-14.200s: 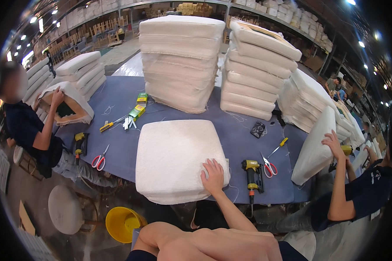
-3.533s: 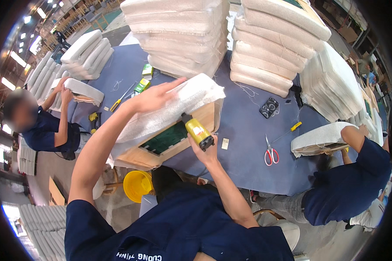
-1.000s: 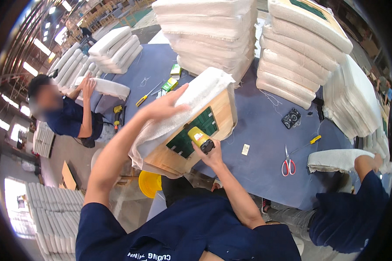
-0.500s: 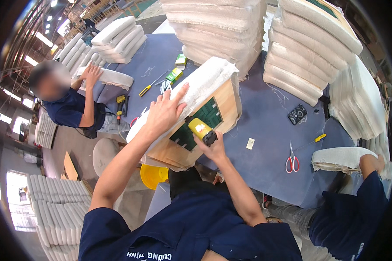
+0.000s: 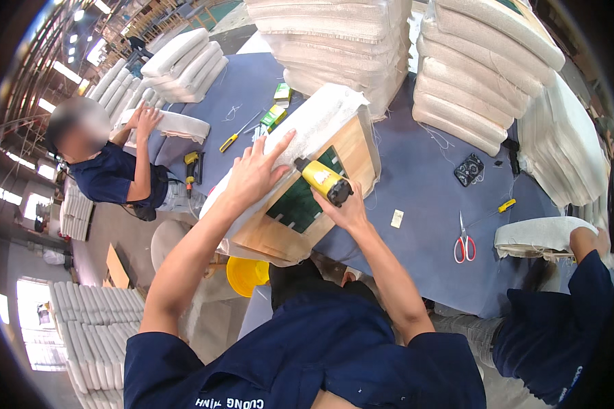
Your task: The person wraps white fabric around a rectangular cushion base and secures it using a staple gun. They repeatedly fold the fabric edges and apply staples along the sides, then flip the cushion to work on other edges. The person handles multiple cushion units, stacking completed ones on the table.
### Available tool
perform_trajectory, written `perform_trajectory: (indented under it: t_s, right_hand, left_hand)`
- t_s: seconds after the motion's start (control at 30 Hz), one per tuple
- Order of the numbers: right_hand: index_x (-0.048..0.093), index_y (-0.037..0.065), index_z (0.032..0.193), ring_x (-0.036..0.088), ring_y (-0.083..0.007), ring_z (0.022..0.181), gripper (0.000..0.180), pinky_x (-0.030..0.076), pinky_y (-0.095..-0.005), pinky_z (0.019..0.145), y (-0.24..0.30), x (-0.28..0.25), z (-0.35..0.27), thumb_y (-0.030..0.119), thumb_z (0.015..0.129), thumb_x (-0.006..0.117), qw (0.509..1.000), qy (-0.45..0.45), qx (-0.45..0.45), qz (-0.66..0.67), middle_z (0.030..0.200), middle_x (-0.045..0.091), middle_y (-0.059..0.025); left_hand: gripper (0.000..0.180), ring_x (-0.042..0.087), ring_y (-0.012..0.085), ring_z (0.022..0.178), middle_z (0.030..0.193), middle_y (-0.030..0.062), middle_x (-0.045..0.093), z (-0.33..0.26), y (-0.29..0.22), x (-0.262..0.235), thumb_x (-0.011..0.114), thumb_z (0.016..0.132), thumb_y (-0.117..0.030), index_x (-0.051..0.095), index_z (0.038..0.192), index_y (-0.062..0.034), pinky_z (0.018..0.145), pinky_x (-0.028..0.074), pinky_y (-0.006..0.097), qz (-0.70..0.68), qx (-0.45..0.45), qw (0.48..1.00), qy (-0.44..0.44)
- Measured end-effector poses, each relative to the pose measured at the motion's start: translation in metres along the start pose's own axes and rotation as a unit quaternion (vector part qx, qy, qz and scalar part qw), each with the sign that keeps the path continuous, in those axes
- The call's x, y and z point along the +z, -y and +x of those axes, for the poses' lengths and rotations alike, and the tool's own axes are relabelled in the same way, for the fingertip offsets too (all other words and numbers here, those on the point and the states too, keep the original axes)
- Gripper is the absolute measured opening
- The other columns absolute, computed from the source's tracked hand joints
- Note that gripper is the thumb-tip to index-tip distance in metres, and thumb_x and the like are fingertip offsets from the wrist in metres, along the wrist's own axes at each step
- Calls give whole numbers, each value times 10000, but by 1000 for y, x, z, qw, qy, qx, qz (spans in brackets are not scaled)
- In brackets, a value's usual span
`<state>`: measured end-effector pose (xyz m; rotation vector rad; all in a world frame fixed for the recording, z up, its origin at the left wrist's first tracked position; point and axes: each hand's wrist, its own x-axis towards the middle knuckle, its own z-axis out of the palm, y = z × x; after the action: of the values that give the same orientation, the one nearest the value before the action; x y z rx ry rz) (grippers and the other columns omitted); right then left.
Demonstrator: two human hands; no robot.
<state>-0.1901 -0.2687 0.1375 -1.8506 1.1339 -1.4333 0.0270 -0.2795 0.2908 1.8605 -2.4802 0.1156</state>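
A seat cushion is tilted up on its edge in front of me, with white fabric [image 5: 324,116] along the top and a wooden frame [image 5: 358,146] with dark green webbing [image 5: 299,206] facing me. My left hand [image 5: 258,172] lies with spread fingers on the white fabric at its upper edge. In my right hand [image 5: 346,210] is a yellow and black staple gun [image 5: 326,180], its nose close to the frame's fabric edge beside my left hand. Whether the nose touches is hard to make out.
Red-handled scissors [image 5: 464,249], a yellow-handled screwdriver [image 5: 506,205] and a black tray [image 5: 469,170] lie at right on the blue table [image 5: 416,273]. Green-yellow boxes [image 5: 274,117] and another staple gun [image 5: 193,167] are left. Cushion stacks [image 5: 327,41] stand behind. Co-workers handle cushions on both sides.
The staple gun in my right hand has shifted slightly up and to the right, toward the cushion's upper edge. My left hand stays on the fabric, almost unmoved.
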Motion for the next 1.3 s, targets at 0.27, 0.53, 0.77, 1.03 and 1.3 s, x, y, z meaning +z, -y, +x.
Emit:
perform_trajectory:
  t_s: [0.27,0.53,0.77,1.03,1.3]
  right_hand:
    - [724,-3,945,724,-437,763,281,584,-438,665,33,-9,11,153,785,895,996,27,23,76,816,737,-202]
    - [754,-2,1075,763,-397,778,398,603,-410,689,30,-3,-4,163,760,930,999,17,6,52,871,776,-190]
    - [753,-32,1151,773,-390,821,488,615,-410,741,22,23,-42,180,754,941,995,22,58,81,910,787,-222]
    - [766,4,1106,755,-423,833,408,597,-449,745,38,17,-22,189,775,918,990,88,82,76,902,788,-199]
    - [734,7,992,729,-449,812,324,588,-457,673,63,9,-6,172,778,912,993,35,40,102,827,748,-215]
  left_hand:
    - [927,592,506,1330,1553,316,481,0,-2,-5,758,992,-309,226,1743,-415,1040,537,604,-14,-20,999,35]
    - [939,524,518,1416,1617,325,423,1,-1,-20,762,978,-328,233,1754,-342,1146,466,575,-76,29,995,55]
    - [604,421,419,1555,1706,263,384,-15,51,-15,278,1195,-413,260,1756,-189,1307,296,453,-308,-39,941,138]
    - [717,612,479,1277,1472,257,531,-40,20,-13,606,1106,-346,274,1738,-288,1053,540,554,-26,-35,998,40]
    - [849,596,484,1301,1514,253,508,-37,18,-15,722,1031,-344,257,1740,-317,1077,531,554,-23,-27,998,48]
